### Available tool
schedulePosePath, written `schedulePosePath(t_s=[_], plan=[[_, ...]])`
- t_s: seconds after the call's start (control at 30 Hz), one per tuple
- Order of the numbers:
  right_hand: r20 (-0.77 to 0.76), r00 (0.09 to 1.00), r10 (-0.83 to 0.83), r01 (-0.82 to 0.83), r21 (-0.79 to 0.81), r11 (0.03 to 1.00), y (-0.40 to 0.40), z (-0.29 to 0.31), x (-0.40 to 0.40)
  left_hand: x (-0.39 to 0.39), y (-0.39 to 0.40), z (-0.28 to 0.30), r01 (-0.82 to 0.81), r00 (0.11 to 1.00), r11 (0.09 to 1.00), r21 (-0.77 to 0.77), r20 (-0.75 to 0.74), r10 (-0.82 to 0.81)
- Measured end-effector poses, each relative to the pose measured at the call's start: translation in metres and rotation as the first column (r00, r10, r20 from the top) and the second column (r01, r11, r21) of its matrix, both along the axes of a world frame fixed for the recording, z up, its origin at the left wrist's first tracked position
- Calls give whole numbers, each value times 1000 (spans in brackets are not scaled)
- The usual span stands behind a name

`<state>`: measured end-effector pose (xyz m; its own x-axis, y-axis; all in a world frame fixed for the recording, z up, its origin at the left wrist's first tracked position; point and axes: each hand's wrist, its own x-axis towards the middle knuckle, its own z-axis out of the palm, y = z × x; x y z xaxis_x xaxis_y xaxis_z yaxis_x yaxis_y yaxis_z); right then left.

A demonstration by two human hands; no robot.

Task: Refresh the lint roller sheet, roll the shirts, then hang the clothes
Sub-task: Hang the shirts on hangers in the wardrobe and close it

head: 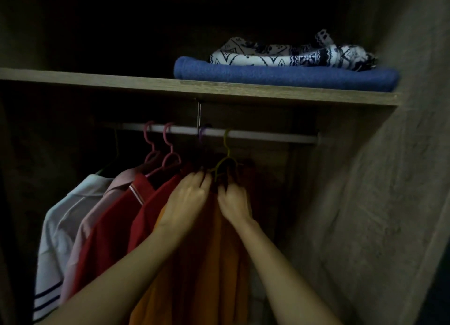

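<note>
An orange shirt (211,259) hangs from a yellow-green hanger (225,161) hooked on the white closet rail (267,136). My left hand (188,198) and my right hand (235,201) both grip the shirt's collar area just under the hanger, fingers curled into the fabric. To the left on the same rail hang two red shirts (114,227), a pink shirt (97,212) and a white shirt (60,222), on pink hangers (168,144) and a green one. The lint roller is not in view.
A wooden shelf (219,88) runs above the rail, carrying a folded blue cloth (280,75) with a patterned navy-and-white cloth (292,54) on top. The closet's right side wall (377,190) stands close by. The interior is dark.
</note>
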<state>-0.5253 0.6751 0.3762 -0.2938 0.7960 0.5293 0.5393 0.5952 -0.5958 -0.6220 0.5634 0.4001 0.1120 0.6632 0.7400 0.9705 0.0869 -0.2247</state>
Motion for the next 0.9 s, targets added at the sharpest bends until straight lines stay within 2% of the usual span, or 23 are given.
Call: schedulePosePath(t_s=[0.07,0.27,0.57,0.77,0.83,0.9], plan=[[67,997,-31,26,75,997,7,-6,0,0,2,-3,-13,996,1000,-24,-85,11],[331,941,-66,19,142,990,28,-18,17,-5,12,-13,-96,982,989,-112,-170,76],[353,934,-56,34,67,997,32,-17,19,-7,11,-19,-128,970,983,-133,-225,96],[405,914,-1,-4,10,1000,28,0,23,-7,10,-17,-80,978,996,-39,-196,71],[394,919,-1,4,-6,1000,23,2,23,-4,0,-12,-77,980,997,-29,-186,70],[349,937,-10,12,-5,1000,16,1,23,-2,-13,-7,-9,977,999,32,-213,16]])
